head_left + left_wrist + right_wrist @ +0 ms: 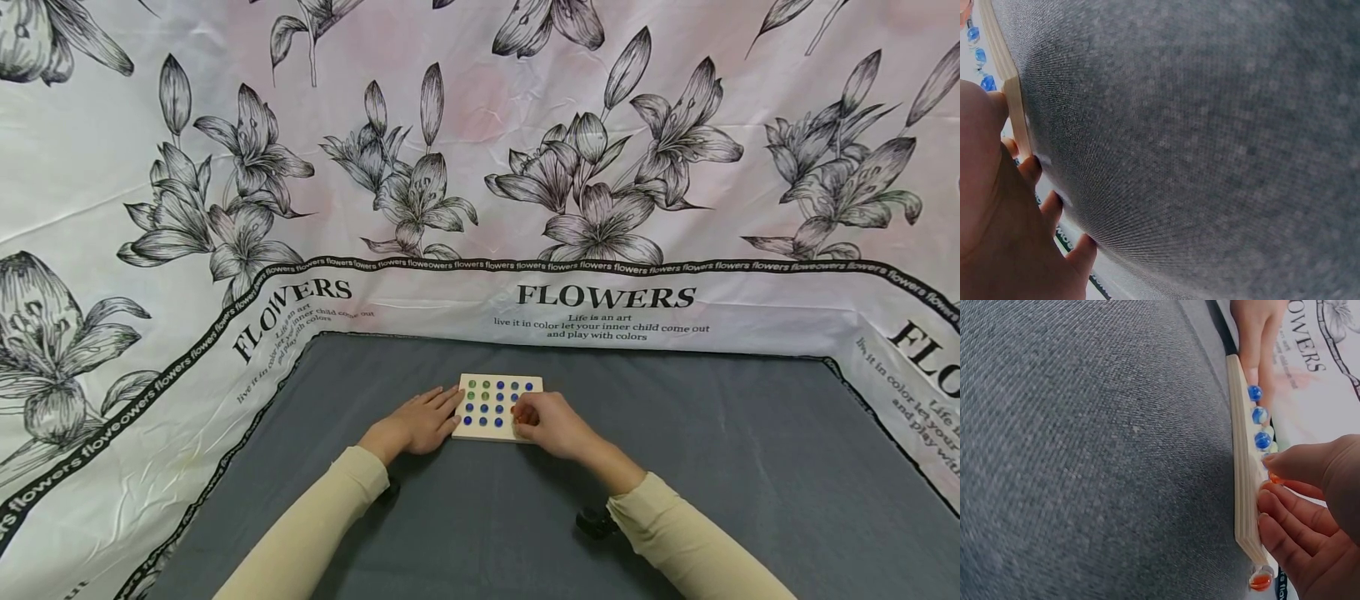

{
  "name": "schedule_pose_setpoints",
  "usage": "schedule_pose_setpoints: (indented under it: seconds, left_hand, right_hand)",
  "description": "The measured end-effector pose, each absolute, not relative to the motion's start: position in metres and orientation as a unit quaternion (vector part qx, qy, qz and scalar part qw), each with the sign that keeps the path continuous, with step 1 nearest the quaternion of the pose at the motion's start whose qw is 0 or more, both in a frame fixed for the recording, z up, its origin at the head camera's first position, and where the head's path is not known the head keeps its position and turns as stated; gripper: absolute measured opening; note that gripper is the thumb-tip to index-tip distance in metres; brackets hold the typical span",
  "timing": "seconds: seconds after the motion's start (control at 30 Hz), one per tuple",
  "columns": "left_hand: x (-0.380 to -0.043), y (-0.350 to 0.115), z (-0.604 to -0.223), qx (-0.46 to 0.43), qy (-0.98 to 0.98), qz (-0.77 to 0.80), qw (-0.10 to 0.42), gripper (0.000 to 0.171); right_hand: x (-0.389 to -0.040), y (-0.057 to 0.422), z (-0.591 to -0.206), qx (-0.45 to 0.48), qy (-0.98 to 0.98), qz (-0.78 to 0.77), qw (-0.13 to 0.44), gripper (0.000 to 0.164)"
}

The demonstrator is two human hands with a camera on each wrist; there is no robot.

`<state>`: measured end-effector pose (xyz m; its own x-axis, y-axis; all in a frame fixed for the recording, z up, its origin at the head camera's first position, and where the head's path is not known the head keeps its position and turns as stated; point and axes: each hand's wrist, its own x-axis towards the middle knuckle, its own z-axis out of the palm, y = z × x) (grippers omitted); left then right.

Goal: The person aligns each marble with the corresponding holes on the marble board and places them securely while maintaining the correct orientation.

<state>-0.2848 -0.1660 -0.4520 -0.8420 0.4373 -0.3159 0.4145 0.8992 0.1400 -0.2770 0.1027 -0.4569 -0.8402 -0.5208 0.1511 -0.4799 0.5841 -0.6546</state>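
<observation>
A pale wooden board (pixel 491 433) holds rows of glass marbles: green ones (pixel 478 390) at its far left, blue ones (pixel 484 408) over much of the rest. My left hand (pixel 420 422) lies with fingers extended at the board's left edge, fingertips against it. Over the board's right side, my right hand (pixel 555 425) pinches an orange marble (pixel 1274 479) between thumb and index finger, close to the board's surface. The other fingers of that hand bend along the board's side. The right hand hides part of the board's right columns in the head view.
Another clear and orange marble (pixel 1261 579) sits by the board's near right corner in the right wrist view. Grey cloth (pixel 480 517) covers the table. A flower-printed sheet (pixel 600 300) rises behind it, and dark wrist devices (pixel 596 522) show under the sleeves.
</observation>
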Motion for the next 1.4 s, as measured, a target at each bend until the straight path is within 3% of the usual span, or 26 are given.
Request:
schedule_pose_setpoints:
  seconds: [0.43,0.77,1.4]
  left_hand:
    - [-0.285,-0.166,-0.451,0.223,0.959,0.03,0.17,0.059]
    - [-0.284,-0.166,-0.447,0.225,0.959,0.031,0.169,0.059]
    - [-0.29,-0.167,-0.458,0.227,0.958,0.03,0.171,0.06]
  right_hand:
    - [-0.276,0.096,-0.459,-0.288,0.899,-0.331,0.009,0.004]
    - [-0.273,0.097,-0.456,-0.289,0.898,-0.33,0.01,0.011]
    - [-0.268,0.149,-0.427,-0.272,0.906,-0.325,-0.018,0.021]
